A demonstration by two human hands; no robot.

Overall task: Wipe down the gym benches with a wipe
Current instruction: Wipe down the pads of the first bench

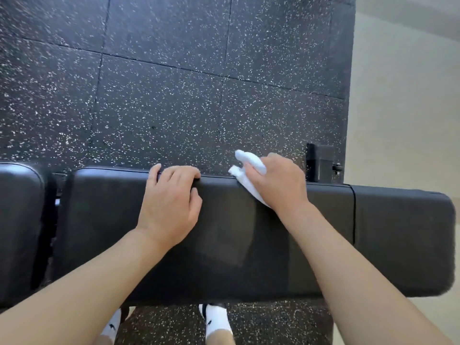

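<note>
Bench (249,245), a long black padded one, runs across the lower half of the view, seen from above by the person leaning over it. Beyond the bench lies dark speckled rubber flooring (161,95); a second black pad (17,220) sits just beside the bench's left end, and a dark metal bracket (319,161) shows past its far edge toward the right end. Left hand (171,207) rests on top of the bench near the middle, fingers curled over the far edge, bracing rather than holding anything loose. Right hand (278,183), a little further along toward the right end, grips a white wipe (249,165) bunched under the palm, pressed at the far edge, with folds poking out past the fingers. To do this stroke well, it seems wise to flatten the wipe so more of it meets the padding, keep steady downward pressure, follow the rounded far edge, and overlap each pass. A faint streaky sheen near the middle suggests part of the bench is already damp.
</note>
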